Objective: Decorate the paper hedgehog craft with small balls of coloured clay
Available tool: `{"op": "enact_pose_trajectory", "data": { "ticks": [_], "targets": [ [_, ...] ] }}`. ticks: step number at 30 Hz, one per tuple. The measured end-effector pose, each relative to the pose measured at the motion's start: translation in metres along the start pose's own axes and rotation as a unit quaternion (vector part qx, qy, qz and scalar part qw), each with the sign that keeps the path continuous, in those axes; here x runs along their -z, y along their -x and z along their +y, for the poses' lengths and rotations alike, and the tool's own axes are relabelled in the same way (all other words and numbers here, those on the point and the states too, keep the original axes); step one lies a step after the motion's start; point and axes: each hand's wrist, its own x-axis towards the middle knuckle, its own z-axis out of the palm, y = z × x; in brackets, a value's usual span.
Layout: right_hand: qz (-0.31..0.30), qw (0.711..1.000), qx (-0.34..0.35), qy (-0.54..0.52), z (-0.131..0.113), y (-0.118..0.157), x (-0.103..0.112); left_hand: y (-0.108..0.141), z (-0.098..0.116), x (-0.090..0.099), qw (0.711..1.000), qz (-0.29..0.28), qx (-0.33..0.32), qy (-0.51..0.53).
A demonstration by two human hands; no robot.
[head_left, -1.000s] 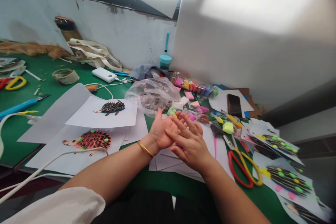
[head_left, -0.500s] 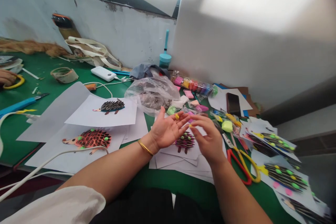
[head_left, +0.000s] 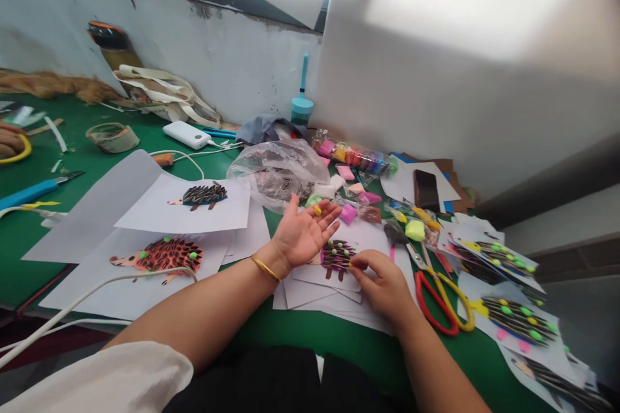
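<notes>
Working over a seed-covered hedgehog cut-out point(head_left: 338, 257) on a stack of white paper sheets point(head_left: 320, 293), we see its dark body dotted with green and yellow clay beads, its long axis running roughly left to right between our two hands. Our right hand point(head_left: 382, 287) is the nearer: its grip is pinched, with the thumb and fingertips point(head_left: 356, 262) pressed together just at the cut-out's right edge, though whether a bead sits between them is too small to tell. Our left hand point(head_left: 305, 235) lies open, palm up and fingers spread, just above and to the left, with a yellow clay bead point(head_left: 317, 210) resting on it and a gold bangle point(head_left: 265, 268) at the wrist. Red-and-yellow scissors point(head_left: 436, 303) lie to the right on the green worktop point(head_left: 310, 342), with a green clay lump point(head_left: 415, 230) beyond them
</notes>
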Motion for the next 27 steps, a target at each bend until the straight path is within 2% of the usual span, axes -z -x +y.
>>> {"op": "enact_pose_trajectory", "data": {
  "ticks": [5,11,15,27],
  "targets": [
    [-0.011,1.000,0.010,0.023,-0.006,-0.002,-0.005,0.000,0.001,-0.001,1.000,0.010,-0.004,-0.001],
    [0.033,0.997,0.026,0.062,-0.008,-0.007,-0.015,-0.001,0.000,0.000,1.000,0.010,-0.005,-0.002],
    [0.041,0.994,0.024,0.098,-0.008,-0.010,-0.019,-0.001,0.000,0.001,1.000,0.012,-0.006,-0.002],
    [0.037,0.992,0.007,0.119,-0.008,-0.014,-0.023,0.000,-0.001,0.000,1.000,0.008,0.002,-0.002]
  ]
}}
